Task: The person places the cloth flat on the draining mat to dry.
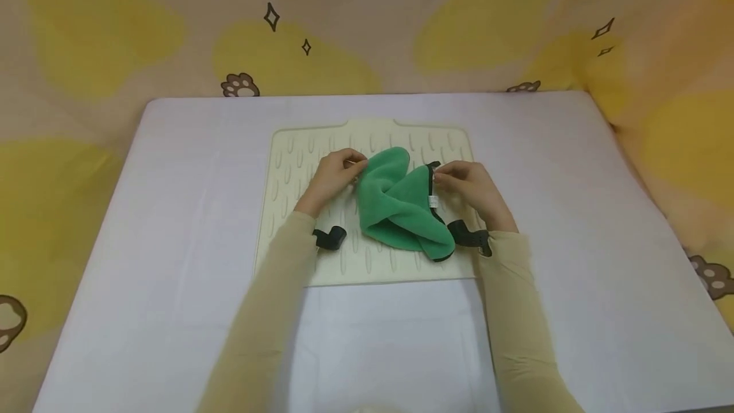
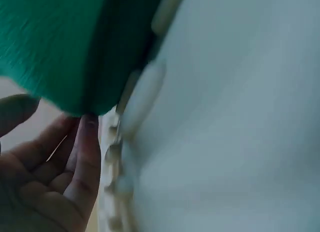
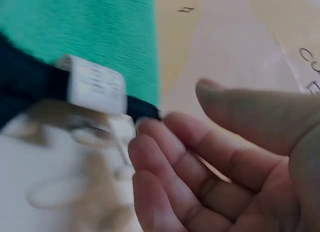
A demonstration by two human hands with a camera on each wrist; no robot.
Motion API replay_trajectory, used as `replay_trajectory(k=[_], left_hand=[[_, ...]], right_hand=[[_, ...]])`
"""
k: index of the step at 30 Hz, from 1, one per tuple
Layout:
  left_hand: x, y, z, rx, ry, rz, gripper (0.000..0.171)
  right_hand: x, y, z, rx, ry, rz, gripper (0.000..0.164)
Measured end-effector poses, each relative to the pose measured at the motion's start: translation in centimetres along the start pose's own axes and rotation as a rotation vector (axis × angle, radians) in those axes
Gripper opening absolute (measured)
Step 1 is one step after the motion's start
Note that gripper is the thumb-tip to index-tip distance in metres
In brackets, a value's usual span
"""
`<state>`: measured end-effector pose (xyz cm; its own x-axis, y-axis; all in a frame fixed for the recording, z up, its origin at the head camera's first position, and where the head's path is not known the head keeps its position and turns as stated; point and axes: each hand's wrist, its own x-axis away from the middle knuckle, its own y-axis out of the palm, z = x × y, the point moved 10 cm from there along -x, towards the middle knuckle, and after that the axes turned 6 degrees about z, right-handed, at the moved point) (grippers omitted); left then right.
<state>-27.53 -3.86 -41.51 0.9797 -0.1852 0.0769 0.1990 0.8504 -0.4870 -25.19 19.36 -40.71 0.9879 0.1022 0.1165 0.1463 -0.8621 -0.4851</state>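
Note:
A crumpled green plush cloth (image 1: 395, 202) with dark edging lies in folds on a cream ridged mat (image 1: 287, 209). Its small white tag (image 3: 97, 87) shows at the right edge. My left hand (image 1: 332, 174) is at the cloth's upper left edge. In the left wrist view, the fingertips (image 2: 89, 123) of that hand touch the cloth's rim, and its thumb stands apart from them. At the right, my right hand (image 1: 470, 187) is beside the dark edging. The right wrist view has its fingers loosely bent near the edging and the thumb raised well away from them.
The mat lies on a white table (image 1: 172, 209). Behind the table hangs a patterned curtain (image 1: 367, 24) with yellow patches and paw prints. Black wrist straps (image 1: 331, 238) sit over both beige sleeves (image 1: 518, 311).

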Motion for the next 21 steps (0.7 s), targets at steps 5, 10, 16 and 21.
replay_trajectory(k=[5,10,16,21], left_hand=[[-0.7,2.5,0.1,-0.029,0.003,-0.121,0.043],[-0.3,3.0,-0.3,-0.05,0.002,-0.167,0.038],[0.2,3.3,-0.3,0.011,0.033,-0.195,0.029],[0.8,2.3,-1.0,0.163,-0.01,-0.129,0.023]], right_hand=[[-0.4,0.8,1.0,-0.006,0.038,0.015,0.03],[-0.5,1.8,1.2,-0.038,0.059,-0.011,0.03],[-0.5,2.2,0.8,-0.078,0.04,-0.009,0.025],[-0.5,2.4,0.7,-0.113,0.037,-0.009,0.02]])
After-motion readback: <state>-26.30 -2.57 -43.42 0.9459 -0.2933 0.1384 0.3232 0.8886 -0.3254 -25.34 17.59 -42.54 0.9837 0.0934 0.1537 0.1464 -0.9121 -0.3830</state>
